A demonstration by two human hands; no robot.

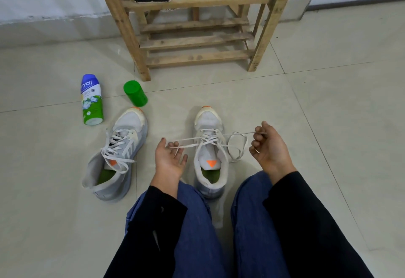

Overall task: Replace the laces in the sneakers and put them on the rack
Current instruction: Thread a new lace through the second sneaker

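Beige tiled floor (306, 102) | slatted wooden rack (197, 0) at wall | white mesh sneaker (208, 122) before rack | right hand (269, 148) pinches flat white lace (192, 139) | left hand (168, 159) palm-up under lace, grip unclear | 2nd sneaker (129, 124) before rack's left post.

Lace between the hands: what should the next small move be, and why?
Probably close the left hand on its lace end and pull taut. The right hand pinches its end; the left end only lies across relaxed fingers, and a slack loop hangs beside the sneaker.
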